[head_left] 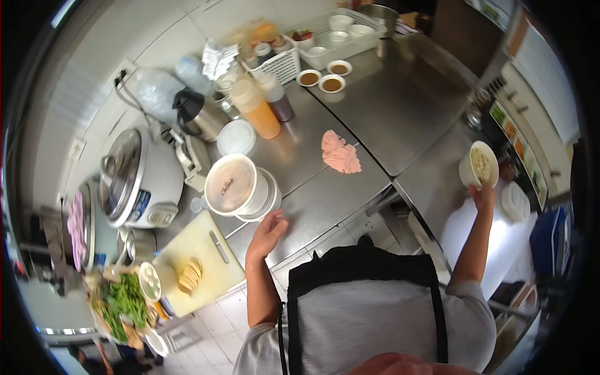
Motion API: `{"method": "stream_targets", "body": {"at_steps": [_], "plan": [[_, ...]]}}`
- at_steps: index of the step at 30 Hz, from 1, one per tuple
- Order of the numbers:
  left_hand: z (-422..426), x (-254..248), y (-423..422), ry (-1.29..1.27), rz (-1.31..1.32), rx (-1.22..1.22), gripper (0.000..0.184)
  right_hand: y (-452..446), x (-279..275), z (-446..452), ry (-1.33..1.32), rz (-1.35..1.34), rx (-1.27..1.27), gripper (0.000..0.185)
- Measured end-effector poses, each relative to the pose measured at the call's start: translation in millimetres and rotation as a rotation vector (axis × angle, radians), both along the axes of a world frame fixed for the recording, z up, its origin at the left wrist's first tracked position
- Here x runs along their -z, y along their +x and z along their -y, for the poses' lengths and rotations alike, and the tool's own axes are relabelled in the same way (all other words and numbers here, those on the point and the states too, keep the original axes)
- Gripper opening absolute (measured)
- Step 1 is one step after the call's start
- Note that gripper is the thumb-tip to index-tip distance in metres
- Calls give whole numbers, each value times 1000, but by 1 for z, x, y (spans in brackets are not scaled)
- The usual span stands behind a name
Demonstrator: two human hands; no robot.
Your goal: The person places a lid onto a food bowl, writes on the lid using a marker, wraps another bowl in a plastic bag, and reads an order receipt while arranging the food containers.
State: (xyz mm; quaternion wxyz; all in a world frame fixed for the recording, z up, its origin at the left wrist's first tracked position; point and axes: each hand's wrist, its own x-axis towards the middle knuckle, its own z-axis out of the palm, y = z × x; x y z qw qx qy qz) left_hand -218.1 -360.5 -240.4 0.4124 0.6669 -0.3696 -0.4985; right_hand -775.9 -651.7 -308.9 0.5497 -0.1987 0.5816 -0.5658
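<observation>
At the right, my right hand (482,196) grips the near side of a white tub (464,170), which holds pale chopped pieces (480,164). My left hand (269,234) hangs by the counter's front edge with fingers loosely bent and nothing visible in it. Close beyond it stands a lidded white tub (232,185) with dark handwriting on its lid. Another white container (271,199) sits partly hidden behind that tub. A crumpled pink cloth (340,152) lies on the steel counter (300,219) between my two hands.
On the left are a knife (219,245) and sliced food (190,275) on a cutting board (211,275), leafy greens (128,299) and a rice cooker (147,187). Sauce bottles (256,111), sauce bowls (332,84) and a white rack (337,55) stand at the back.
</observation>
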Motion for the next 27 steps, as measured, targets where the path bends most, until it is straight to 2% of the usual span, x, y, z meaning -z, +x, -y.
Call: {"method": "stream_targets", "body": {"at_steps": [2,4,6,8,10,12,15,19,22,25,27], "plan": [[5,8,-9,-15,90,-59,46,19,-5,-1,-49,-44,-119,37],[5,4,-20,-6,-20,-210,52,47,-26,-5,31,-152,-394,36],[6,-2,-27,-8,-120,-321,54,101,-58,-17,106,-280,-554,40],[9,4,-24,-5,-114,-387,49,151,-75,-28,13,-291,-755,45],[13,9,-12,47,-202,-482,47,190,-62,-27,-55,-49,-997,48],[13,15,-6,35,-175,-594,49,234,-52,-30,-55,-15,-1219,51],[11,21,8,106,-65,-756,46,301,-61,-50,-2,-63,-1377,55],[4,29,38,164,-121,-1039,55,353,-44,-68,-10,-211,-1620,59],[8,21,48,-75,-111,-958,50,366,-54,-78,-56,-230,-1581,54],[14,21,66,-205,-213,-844,47,368,-55,-86,-44,-229,-1509,54],[23,24,74,-157,-226,-771,46,368,-45,-89,-45,-231,-1494,54]]}}
